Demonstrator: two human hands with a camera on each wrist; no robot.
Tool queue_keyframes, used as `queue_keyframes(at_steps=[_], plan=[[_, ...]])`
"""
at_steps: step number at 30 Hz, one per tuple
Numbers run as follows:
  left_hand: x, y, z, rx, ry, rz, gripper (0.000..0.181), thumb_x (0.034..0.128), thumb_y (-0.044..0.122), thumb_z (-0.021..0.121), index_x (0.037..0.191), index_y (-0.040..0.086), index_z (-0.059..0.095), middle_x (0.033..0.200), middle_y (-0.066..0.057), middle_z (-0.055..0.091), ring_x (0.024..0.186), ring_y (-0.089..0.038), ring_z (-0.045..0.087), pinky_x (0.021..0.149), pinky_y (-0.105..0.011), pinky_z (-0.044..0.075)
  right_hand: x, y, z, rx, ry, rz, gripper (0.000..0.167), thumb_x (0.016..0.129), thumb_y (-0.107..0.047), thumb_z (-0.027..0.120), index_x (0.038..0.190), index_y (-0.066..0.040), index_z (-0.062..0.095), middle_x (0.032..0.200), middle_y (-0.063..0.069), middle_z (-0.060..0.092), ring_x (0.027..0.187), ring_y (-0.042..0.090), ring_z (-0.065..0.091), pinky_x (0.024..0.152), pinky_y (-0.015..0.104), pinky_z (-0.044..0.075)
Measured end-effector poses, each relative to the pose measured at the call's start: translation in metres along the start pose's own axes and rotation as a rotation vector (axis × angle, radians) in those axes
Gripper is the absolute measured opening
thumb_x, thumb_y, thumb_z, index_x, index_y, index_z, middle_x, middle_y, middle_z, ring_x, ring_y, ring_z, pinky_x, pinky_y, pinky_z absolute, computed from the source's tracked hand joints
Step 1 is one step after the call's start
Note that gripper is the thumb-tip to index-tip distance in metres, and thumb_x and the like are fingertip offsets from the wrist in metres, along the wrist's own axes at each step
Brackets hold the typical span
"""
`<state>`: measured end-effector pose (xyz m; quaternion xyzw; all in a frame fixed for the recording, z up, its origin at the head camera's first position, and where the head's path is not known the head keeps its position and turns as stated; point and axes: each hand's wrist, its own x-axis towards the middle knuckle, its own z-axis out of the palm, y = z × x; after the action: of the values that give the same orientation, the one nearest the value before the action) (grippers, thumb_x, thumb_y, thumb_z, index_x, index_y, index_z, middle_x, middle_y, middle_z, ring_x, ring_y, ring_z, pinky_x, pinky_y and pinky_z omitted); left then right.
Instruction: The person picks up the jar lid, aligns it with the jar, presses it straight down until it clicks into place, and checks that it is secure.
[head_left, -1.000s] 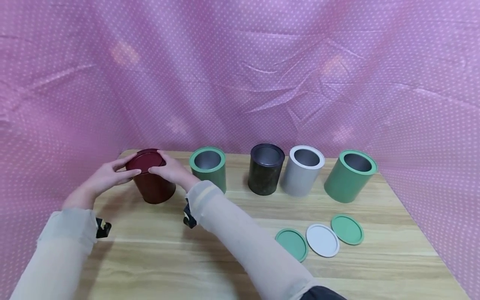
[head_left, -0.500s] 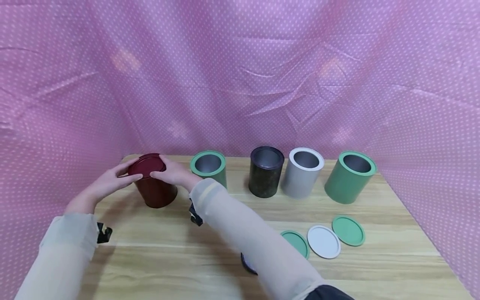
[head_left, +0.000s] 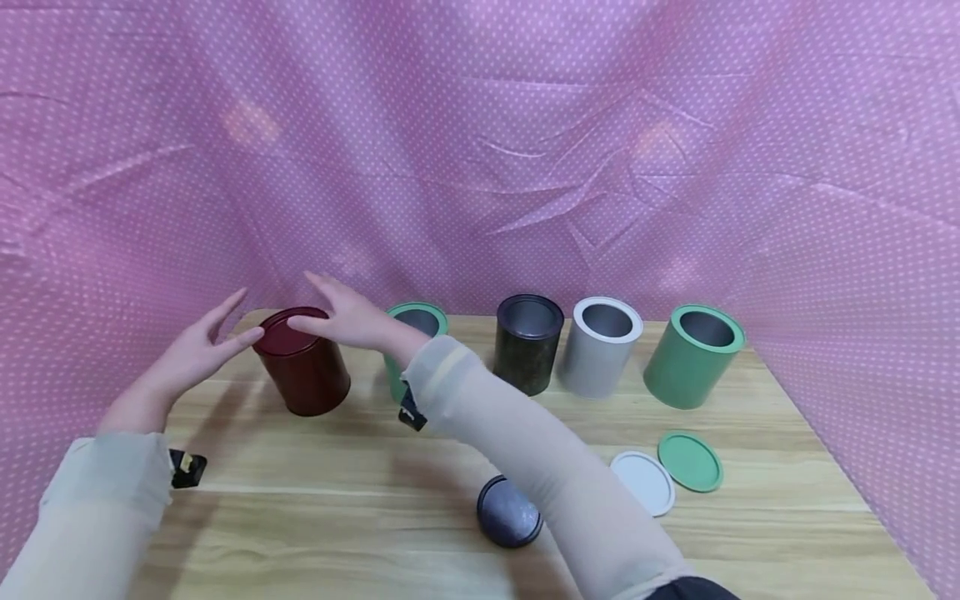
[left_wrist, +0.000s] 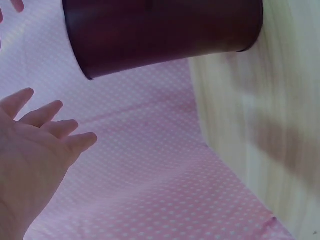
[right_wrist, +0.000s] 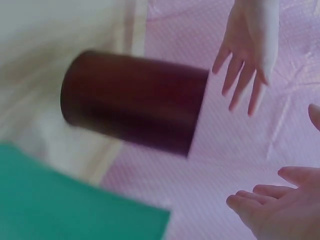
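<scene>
We have a pale, stripy wood table [head_left: 337,533] in front of us. Nearest lie a dark lid [head_left: 509,512], a white lid [head_left: 647,483] and a green lid [head_left: 690,462]. Our right sleeve [head_left: 540,462] crosses over the wood between the dark lid and the white one. Farther on, the red can [head_left: 307,379] stands upright near the back left corner. Our left hand [head_left: 187,354] is just beside its top, and our right hand [head_left: 352,315] is up by the other side. Both have fingers spread, apart from the can. Along the back stand a green can [head_left: 393,375] partly behind our right wrist, a dark can [head_left: 528,362], a white can [head_left: 598,362] close by, and another green can [head_left: 688,371] near the right edge. Bare wood runs between this row and the lids. Dotted pink cloth [head_left: 525,167] hangs behind and down both sides, right along the table's edges.
</scene>
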<state>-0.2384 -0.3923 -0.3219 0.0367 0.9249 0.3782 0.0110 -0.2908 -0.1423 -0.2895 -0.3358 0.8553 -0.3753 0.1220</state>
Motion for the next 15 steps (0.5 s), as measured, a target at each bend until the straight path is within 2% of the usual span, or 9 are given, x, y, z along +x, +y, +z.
queue_keyframes(at_steps=[3,9,15], plan=[[-0.004,0.01,0.0,-0.002,0.009,0.004,0.08,0.0976,0.047,0.051,0.155,0.031,-0.002,0.159,-0.024,-0.004,0.139,-0.06,0.002,0.101,-0.079,0.013,-0.01,0.004,-0.016,-0.035,0.029,-0.014,0.079,0.093,-0.049,0.057,0.156,-0.025,0.016,0.163,-0.005,0.013,0.15,0.01,0.011,0.121,0.031,0.017],[-0.011,0.032,0.007,0.017,0.03,0.094,0.081,0.0968,0.041,0.055,0.157,0.028,0.002,0.161,-0.022,-0.001,0.143,-0.054,0.003,0.105,-0.077,0.011,-0.037,0.013,-0.044,-0.122,0.051,-0.024,0.079,0.093,-0.047,0.059,0.156,-0.026,0.017,0.164,0.001,0.012,0.151,0.016,0.011,0.122,0.037,0.017],[-0.015,0.057,0.024,0.093,0.072,0.128,0.084,0.0947,0.043,0.058,0.157,0.028,0.004,0.161,-0.021,0.0,0.146,-0.048,-0.001,0.107,-0.076,0.007,-0.071,0.027,-0.07,-0.207,0.033,0.004,0.08,0.093,-0.048,0.059,0.156,-0.026,0.016,0.164,0.001,0.011,0.151,0.018,0.01,0.122,0.041,0.015]])
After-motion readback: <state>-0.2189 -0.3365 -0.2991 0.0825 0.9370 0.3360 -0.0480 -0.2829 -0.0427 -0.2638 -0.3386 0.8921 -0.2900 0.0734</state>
